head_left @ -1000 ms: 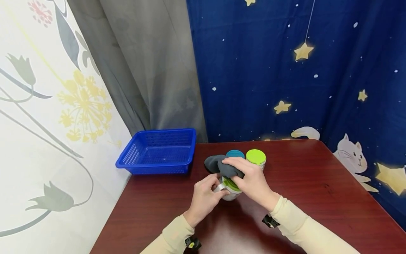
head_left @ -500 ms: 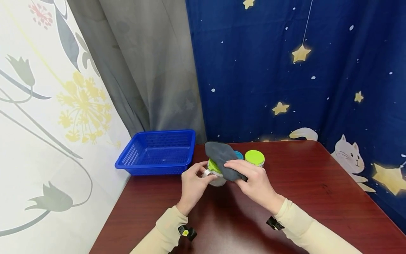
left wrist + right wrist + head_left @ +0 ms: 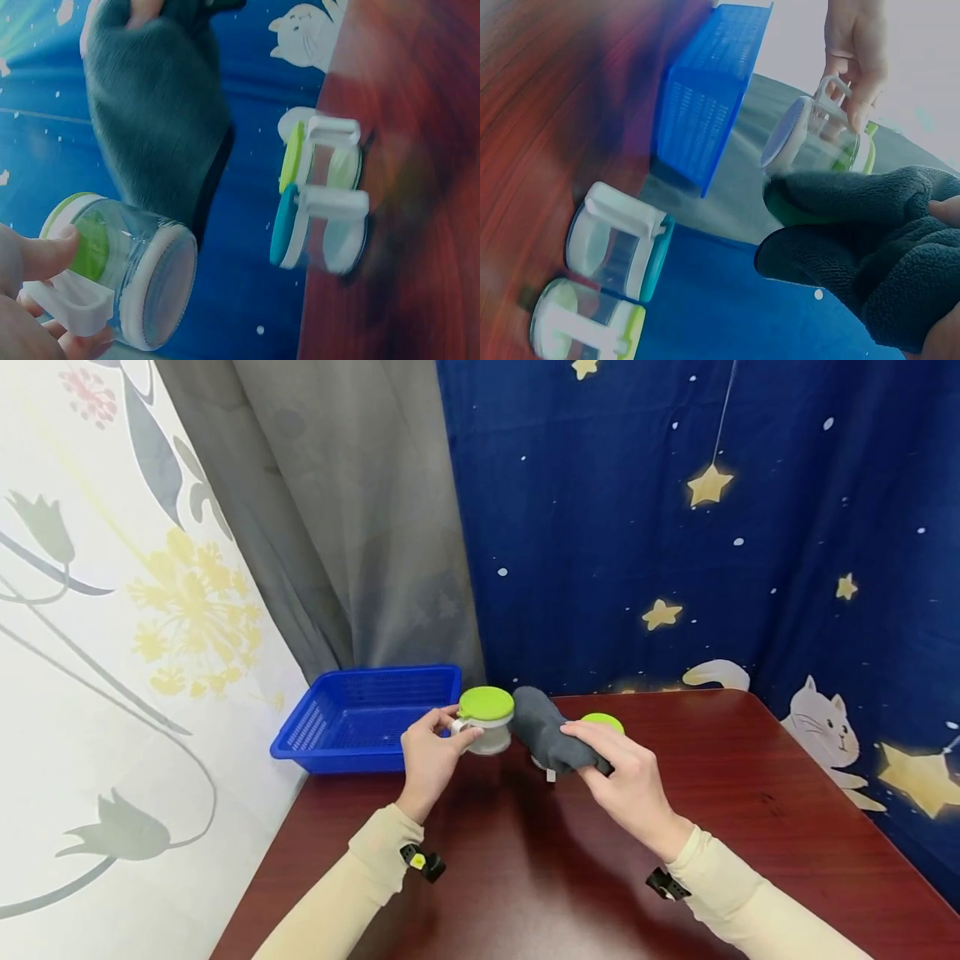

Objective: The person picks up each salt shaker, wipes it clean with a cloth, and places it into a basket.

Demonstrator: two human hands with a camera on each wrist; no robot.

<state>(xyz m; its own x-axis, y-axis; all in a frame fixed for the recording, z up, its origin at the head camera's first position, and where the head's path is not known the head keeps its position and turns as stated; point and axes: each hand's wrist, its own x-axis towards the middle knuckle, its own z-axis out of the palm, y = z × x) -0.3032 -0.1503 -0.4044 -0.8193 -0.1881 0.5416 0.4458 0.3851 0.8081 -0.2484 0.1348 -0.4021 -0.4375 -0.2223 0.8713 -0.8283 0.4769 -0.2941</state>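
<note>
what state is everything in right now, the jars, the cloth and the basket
held jar, lid shut, lifted off the table
grey cloth, bunched, held up
teal-lidded jar, lid shut, standing upright on the table
other green-lidded jar, lid shut, standing upright on the table
blue basket, upright, open-topped

left fingers (image 3: 429, 722) pinching, right fingers (image 3: 600, 740) gripping
</note>
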